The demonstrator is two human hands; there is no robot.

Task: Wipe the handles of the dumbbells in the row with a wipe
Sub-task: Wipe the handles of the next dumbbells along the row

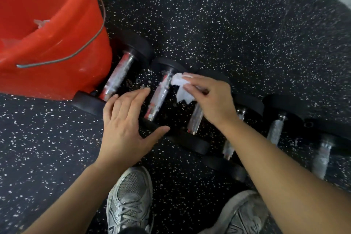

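Observation:
Several black dumbbells with chrome handles lie in a row on the speckled floor, running from the bucket to the right. My right hand [209,99] pinches a crumpled white wipe [181,86] just above the third dumbbell's handle [196,118], beside the upper end of the second dumbbell's handle [160,96]. My left hand [123,119] lies flat with fingers spread over the near head of the second dumbbell, between the first dumbbell's handle [118,76] and the second. More chrome handles [275,129] show farther right, blurred.
A large orange bucket [57,49] with a wire bail stands at the upper left, touching the first dumbbell. My two grey sneakers [130,199] stand at the bottom. Black speckled rubber floor [228,24] stretches beyond the row.

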